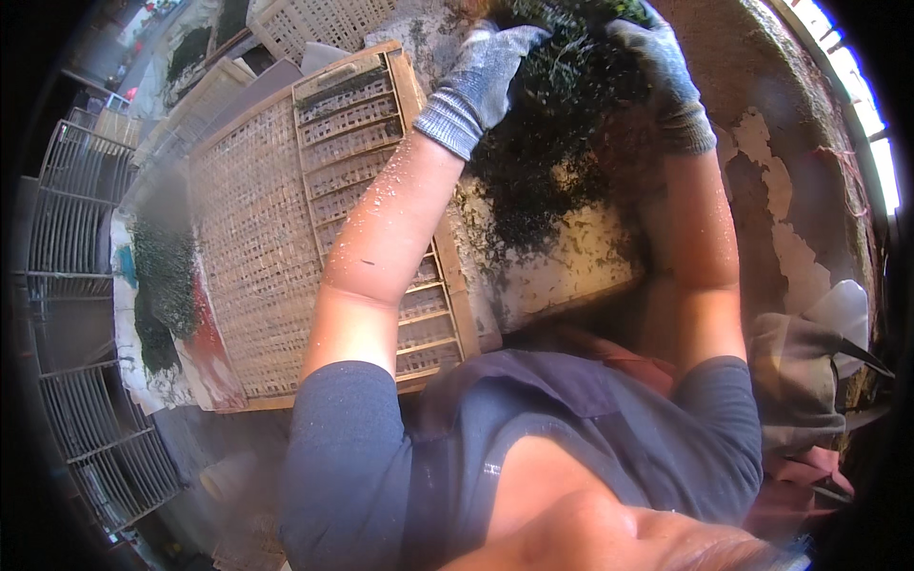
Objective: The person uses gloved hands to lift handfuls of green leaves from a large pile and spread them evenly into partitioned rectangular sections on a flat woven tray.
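Note:
At the top of the view, my left hand (pixel 487 78) in a grey-white knit work glove presses against one side of a clump of dark green leafy shreds (pixel 571 48). My right hand (pixel 657 65), gloved alike, curls at the other side, so the clump sits between the two. Some of my fingers are hidden in it. Loose shreds of the same stuff spill down a pale, stained board (pixel 571 262) below my hands. Light specks cling to both forearms.
Left of my left arm lies a large woven bamboo tray (pixel 252 224) with a wooden frame. Past its outer edge is another dark green pile (pixel 167 285) on a pale sheet. Metal racks (pixel 81 219) stand at far left. A peeling wall (pixel 781 190) rises at right, with cloths (pixel 795 381) hanging below.

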The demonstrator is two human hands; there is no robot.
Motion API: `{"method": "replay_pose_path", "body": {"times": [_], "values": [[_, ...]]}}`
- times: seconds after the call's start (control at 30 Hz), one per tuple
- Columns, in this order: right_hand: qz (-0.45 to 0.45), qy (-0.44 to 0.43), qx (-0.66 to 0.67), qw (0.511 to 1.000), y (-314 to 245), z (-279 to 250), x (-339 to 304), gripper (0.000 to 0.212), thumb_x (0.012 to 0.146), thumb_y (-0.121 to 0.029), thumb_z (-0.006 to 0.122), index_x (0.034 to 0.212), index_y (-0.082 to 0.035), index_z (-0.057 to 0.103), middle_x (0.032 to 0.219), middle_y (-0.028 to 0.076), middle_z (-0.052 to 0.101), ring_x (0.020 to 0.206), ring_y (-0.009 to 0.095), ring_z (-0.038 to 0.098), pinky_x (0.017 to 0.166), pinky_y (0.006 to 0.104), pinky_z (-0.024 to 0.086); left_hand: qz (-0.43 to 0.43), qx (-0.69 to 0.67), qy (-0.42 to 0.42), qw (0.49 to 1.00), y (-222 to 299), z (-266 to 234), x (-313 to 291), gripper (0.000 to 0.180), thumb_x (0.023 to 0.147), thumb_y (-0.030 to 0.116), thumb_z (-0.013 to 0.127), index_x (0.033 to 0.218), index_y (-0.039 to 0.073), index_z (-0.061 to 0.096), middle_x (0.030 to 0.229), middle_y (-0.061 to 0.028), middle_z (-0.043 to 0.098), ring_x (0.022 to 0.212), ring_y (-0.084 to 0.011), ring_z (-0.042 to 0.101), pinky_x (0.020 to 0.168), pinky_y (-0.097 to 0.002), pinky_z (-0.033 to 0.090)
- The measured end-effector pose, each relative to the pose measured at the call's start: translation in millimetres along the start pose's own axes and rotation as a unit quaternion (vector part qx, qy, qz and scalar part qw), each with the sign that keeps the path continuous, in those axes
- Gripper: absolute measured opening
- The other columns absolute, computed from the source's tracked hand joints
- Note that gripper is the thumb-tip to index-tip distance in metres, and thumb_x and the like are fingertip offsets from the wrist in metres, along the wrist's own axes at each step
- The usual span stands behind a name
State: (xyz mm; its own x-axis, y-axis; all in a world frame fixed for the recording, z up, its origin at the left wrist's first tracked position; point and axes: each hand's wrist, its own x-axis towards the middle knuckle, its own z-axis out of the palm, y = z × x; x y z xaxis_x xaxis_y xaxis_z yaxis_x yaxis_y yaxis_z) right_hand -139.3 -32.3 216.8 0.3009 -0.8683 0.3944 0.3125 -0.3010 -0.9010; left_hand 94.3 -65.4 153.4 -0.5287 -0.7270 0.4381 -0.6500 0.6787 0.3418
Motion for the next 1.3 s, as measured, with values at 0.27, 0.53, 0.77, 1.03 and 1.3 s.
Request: {"method": "replay_pose_path", "body": {"times": [0.27,0.53,0.77,1.03,1.3], "values": [[0.064,0.128,-0.153,0.978,22.7,-58.1,13.7,0.032,0.088,-0.001,0.066,0.119,-0.001,0.07,0.104,0.006,0.075,0.099,0.015,0.068,0.093,0.0326,0.055,-0.001,0.16,-0.084,0.984,1.5,-7.9,38.3,0.049,0.089,0.01,0.073,0.137,0.011,0.064,0.12,-0.0095,0.075,0.113,-0.0253,0.07,0.092,-0.04,0.056],[0.063,0.055,-0.131,0.988,73.4,-90.6,0.8,0.041,0.091,-0.002,0.067,0.132,-0.002,0.068,0.111,0.004,0.074,0.097,0.015,0.067,0.091,0.0323,0.056,-0.308,-0.342,0.106,0.881,-13.1,45.0,33.5,0.055,0.092,0.003,0.075,0.144,0.005,0.057,0.127,-0.0135,0.073,0.11,-0.0243,0.069,0.098,-0.0414,0.055],[0.091,0.055,-0.543,0.833,110.6,-115.5,-55.0,0.042,0.096,-0.023,0.075,0.136,-0.01,0.069,0.109,0.005,0.074,0.099,0.018,0.069,0.091,0.0335,0.058,-0.257,-0.017,-0.25,0.933,-25.5,59.0,-79.7,0.072,0.102,0.048,0.056,0.158,0.005,0.045,0.146,-0.0267,0.061,0.134,-0.0384,0.062,0.117,-0.0417,0.047],[0.298,-0.099,-0.657,0.685,246.9,18.7,-151.9,0.091,0.09,-0.049,0.078,0.166,-0.028,0.031,0.164,0.024,0.041,0.135,0.052,0.055,0.111,0.0549,0.052,-0.192,0.137,-0.175,0.956,-13.4,68.8,-288.3,0.076,0.095,0.048,0.068,0.161,0.018,0.043,0.167,-0.0208,0.038,0.154,-0.0445,0.034,0.126,-0.0569,0.028],[0.16,0.079,-0.534,0.827,345.4,-87.8,-121.6,0.038,0.083,-0.019,0.074,0.119,-0.007,0.075,0.114,0.024,0.075,0.107,0.04,0.072,0.097,0.0442,0.057,-0.136,0.123,-0.124,0.975,-32.8,98.0,-321.6,0.069,0.099,0.048,0.061,0.16,0.018,0.047,0.168,-0.0212,0.036,0.156,-0.0446,0.028,0.13,-0.0572,0.013]]}}
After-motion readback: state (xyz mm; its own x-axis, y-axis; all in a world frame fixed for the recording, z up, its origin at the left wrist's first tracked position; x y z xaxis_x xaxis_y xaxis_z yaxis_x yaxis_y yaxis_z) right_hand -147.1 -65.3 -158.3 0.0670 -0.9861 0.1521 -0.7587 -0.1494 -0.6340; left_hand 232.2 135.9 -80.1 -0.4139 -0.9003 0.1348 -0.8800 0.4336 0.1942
